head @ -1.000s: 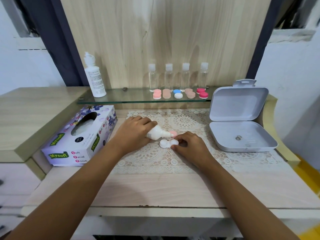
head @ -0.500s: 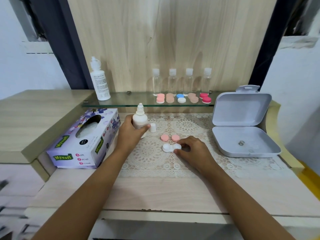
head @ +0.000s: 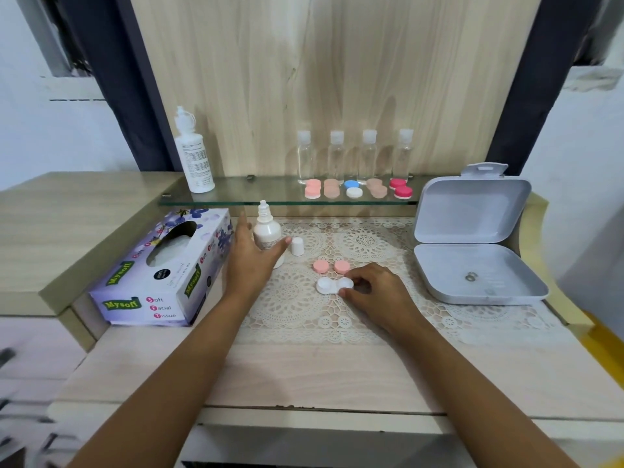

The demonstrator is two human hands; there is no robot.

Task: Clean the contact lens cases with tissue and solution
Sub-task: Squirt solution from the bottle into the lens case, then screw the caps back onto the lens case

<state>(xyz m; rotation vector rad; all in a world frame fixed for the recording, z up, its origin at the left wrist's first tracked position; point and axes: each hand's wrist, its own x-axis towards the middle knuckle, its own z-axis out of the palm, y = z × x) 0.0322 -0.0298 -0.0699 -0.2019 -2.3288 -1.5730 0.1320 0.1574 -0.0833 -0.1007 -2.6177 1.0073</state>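
Observation:
An open white lens case (head: 328,286) lies on the lace mat (head: 293,310). My right hand (head: 378,295) pinches its right well with curled fingers. Two pink caps (head: 331,266) sit just behind the case. The small solution bottle (head: 266,229) stands upright and uncapped at the mat's left edge, with its white cap (head: 297,246) beside it. My left hand (head: 251,260) is spread around the bottle with straight fingers, and the thumb lies across its lower front. The tissue box (head: 158,268) lies to the left.
A glass shelf (head: 270,196) behind carries a tall white bottle (head: 194,157), several clear bottles (head: 353,155) and several closed lens cases (head: 358,190). An open grey box (head: 472,268) sits at the right. Bare wood runs along the table's front.
My left hand lifted the bottle off the case, stood it upright at the left of the mat, and opened its fingers. The right hand stayed on the white case.

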